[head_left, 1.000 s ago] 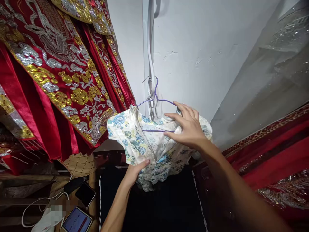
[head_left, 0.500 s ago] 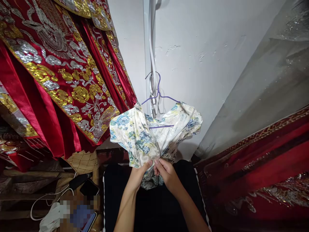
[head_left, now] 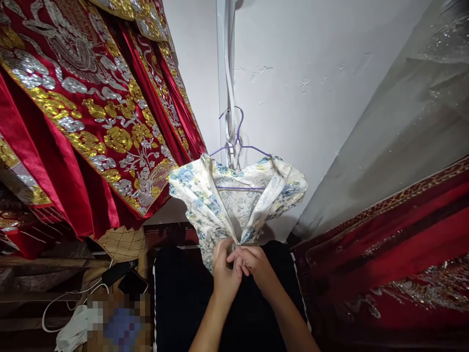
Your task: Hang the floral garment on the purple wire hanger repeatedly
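Both hands meet low in the middle of the view, at about 6 o'clock: the left hand is closed with its fingers pinching the bottom of the open front of a floral garment, and the right hand is closed beside it, touching it, its fingertips pinching the same spot where the two edges of the garment come together. Largest of all around them is the red robe with gold and silver embroidery, which hangs across the whole 9 to 11 o'clock part of the view, its lower edge just beside the garment's left sleeve. A white wall fills 12 to 1 o'clock behind the garment, and a grey shiny sheet slopes down at 2 o'clock. Red cloth with gold trim lies at 3 to 4 o'clock. Black fabric with a white stripe spreads under the forearms at 6 o'clock. The floral garment itself hangs at the centre, white with blue and yellow flowers, spread open in a V above the hands. It hangs on a purple wire hanger, whose hook sits at a white strap on the wall at 12 o'clock. A dark phone lies at 7 o'clock.
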Action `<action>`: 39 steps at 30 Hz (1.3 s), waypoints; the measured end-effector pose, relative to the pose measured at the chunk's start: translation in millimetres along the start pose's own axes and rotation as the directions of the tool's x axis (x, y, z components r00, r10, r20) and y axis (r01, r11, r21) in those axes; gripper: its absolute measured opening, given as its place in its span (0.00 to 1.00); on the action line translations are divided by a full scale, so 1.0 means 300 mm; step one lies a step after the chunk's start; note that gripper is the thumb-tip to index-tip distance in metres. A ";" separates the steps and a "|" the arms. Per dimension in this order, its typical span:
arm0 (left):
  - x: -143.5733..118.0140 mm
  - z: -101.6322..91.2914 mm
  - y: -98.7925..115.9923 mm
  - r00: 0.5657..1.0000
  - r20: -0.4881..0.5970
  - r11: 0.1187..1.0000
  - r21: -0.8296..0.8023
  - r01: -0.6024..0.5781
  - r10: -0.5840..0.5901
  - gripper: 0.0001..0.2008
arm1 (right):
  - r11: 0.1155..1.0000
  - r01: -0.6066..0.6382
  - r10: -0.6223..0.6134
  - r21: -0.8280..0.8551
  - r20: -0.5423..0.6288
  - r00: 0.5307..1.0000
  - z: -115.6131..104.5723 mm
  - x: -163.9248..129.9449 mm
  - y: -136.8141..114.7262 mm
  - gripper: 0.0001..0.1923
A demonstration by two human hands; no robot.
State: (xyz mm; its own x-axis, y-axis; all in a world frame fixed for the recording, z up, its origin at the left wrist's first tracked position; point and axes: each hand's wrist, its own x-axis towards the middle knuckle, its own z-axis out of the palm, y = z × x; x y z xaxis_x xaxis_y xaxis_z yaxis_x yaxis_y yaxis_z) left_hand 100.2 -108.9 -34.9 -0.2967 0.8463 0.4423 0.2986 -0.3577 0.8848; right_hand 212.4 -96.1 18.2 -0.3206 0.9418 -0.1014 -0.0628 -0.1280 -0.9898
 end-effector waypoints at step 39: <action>0.602 -0.017 0.373 0.879 0.102 0.883 -0.123 -0.454 0.466 0.19 | 0.890 0.454 -0.452 -0.050 0.046 0.891 -0.069 0.230 -0.600 0.21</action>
State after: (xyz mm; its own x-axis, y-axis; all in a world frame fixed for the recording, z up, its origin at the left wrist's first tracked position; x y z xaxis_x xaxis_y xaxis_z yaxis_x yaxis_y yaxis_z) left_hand 75.3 2.1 144.7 -0.0293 0.6174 0.7861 0.2862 -0.7484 0.5984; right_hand 221.0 -1.7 187.1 -0.3007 0.8824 0.3618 -0.1539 0.3295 -0.9315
